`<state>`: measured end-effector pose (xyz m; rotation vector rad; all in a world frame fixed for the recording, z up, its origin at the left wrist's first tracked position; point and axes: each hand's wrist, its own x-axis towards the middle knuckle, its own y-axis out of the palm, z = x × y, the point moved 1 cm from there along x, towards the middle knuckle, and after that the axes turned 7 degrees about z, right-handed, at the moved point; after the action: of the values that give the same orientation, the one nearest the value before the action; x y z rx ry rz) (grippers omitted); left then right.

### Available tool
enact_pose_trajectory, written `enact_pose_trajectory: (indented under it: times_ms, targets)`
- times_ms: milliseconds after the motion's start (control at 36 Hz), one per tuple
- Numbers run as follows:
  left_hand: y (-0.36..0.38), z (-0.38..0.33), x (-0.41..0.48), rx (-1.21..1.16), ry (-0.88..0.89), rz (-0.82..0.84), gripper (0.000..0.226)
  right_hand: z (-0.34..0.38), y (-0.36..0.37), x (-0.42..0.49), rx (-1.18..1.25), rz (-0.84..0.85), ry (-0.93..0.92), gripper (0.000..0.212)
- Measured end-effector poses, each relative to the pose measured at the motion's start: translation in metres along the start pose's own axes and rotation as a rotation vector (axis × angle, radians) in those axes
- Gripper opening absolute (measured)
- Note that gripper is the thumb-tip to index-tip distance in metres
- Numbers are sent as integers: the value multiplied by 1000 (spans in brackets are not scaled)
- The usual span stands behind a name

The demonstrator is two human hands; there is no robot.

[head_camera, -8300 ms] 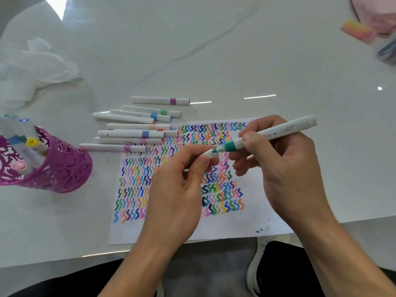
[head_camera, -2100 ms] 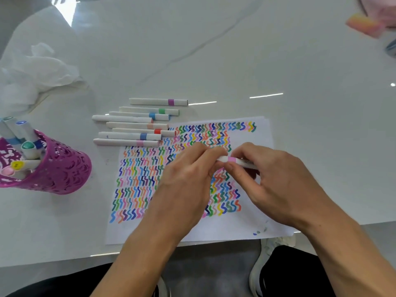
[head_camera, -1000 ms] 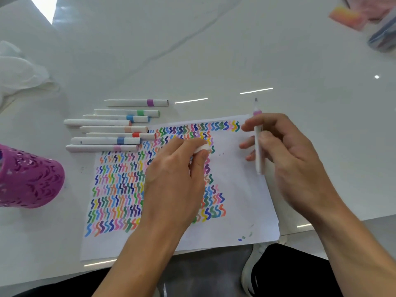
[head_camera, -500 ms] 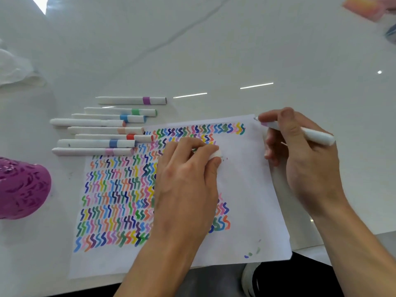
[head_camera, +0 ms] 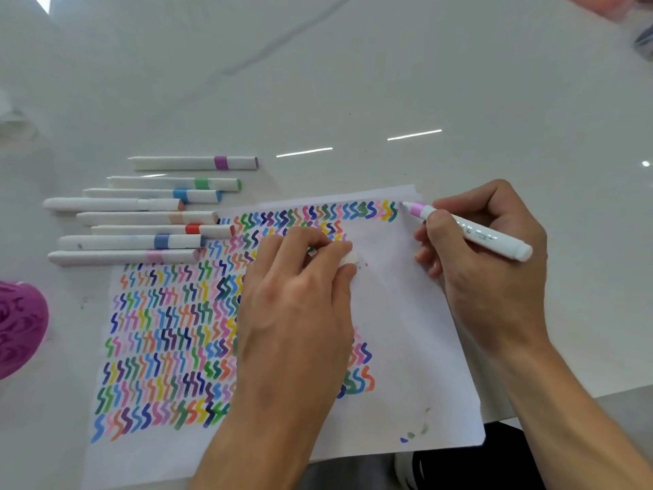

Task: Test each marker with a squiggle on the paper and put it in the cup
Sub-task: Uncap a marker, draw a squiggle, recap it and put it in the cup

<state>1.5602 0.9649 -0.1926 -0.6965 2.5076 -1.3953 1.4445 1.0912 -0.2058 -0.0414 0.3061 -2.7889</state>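
My right hand (head_camera: 494, 277) gripped the pink marker (head_camera: 473, 233), axis diagonal, tip pointing upper-left at the paper (head_camera: 406, 330); barrel print illegible. My left hand (head_camera: 296, 313) pinched the white cap (head_camera: 349, 258).

The right hand (head_camera: 494, 270) is gripping a pink-banded marker (head_camera: 473, 232) in its fingers (head_camera: 487, 196), with the tip lying at the far right corner of the paper (head_camera: 406, 330), just beside the last green squiggle of the top row. The left hand (head_camera: 296, 313) is resting on the middle of the sheet, pinching a white cap (head_camera: 349, 258) (only its end is showing). Eight capped markers (head_camera: 141, 221) are lying side by side on the desk (head_camera: 353, 83), and a purple cup (head_camera: 21, 327) is sitting at the left edge, partly out of frame.
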Motion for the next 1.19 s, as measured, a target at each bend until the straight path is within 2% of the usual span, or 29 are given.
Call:
enact_pose_trajectory:
  times_ms: [139,444,806,1028,1194]
  targets:
    - [-1,-1,0,15,1,-4,24,2,1,1,-71,13,-2,14]
    - [-1,-1,1,34,-6,5,24,-2,-1,4,-8,12,44,16]
    - [1,0,1,40,8,-35,23,-5,0,4,-60,-78,26,16]
    - [2,0,0,-14,8,-32,26,-6,-3,3,-98,-28,-3,20]
    - [4,0,-1,34,13,-65,21,-2,-2,0,26,-52,-54,13]
